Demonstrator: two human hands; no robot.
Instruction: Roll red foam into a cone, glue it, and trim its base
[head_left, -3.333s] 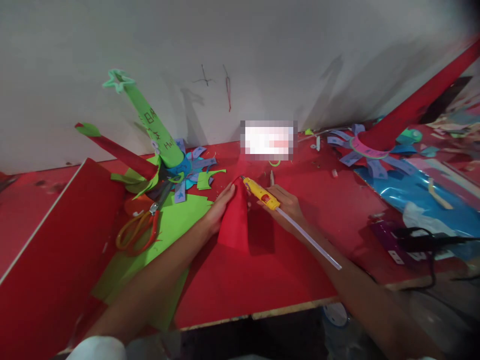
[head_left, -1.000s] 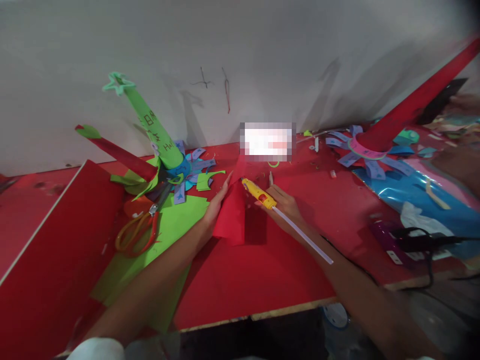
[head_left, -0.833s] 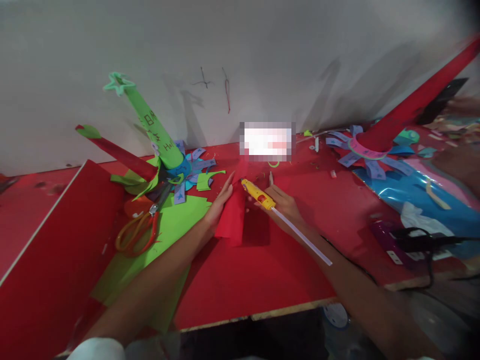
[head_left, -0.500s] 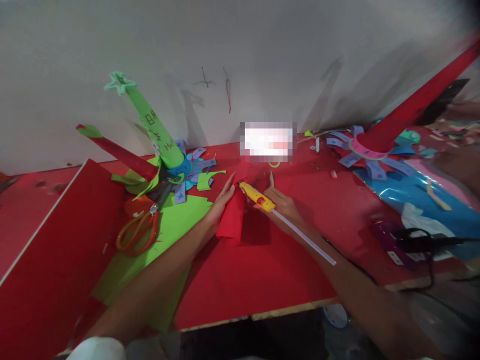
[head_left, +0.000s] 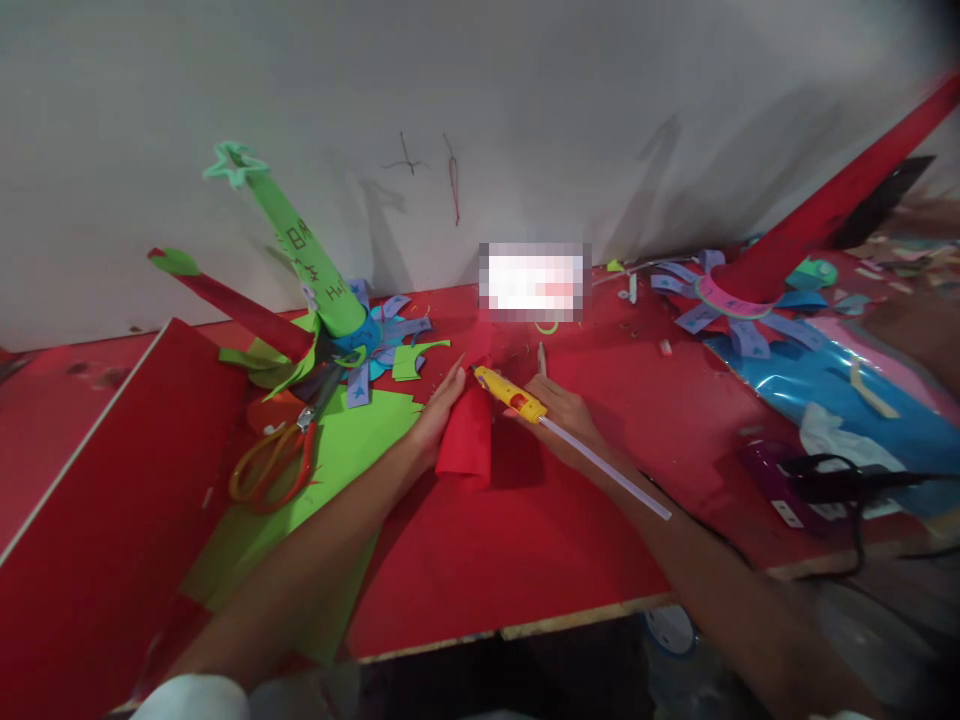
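My left hand [head_left: 441,412] is closed around the left side of a rolled piece of red paper [head_left: 465,440] in the middle of the table. In my right hand [head_left: 561,415] is a yellow hot glue gun [head_left: 511,394], with a long translucent glue stick [head_left: 604,468] jutting from its back end. The nozzle meets or nearly meets the upper part of the red paper; whether it touches, I cannot tell. My right fingers are partly hidden behind the gun.
Orange-handled scissors [head_left: 277,465] lie on green paper [head_left: 360,430] to the left, beside a large red board [head_left: 112,520]. Behind them stands a green paper cone [head_left: 307,250]. A red cone [head_left: 832,210] leans at right, near blue plastic sheeting [head_left: 795,390] and a purple device [head_left: 772,485].
The glue gun's nozzle has shifted slightly left over the red paper. The red paper has turned a little in my left hand.
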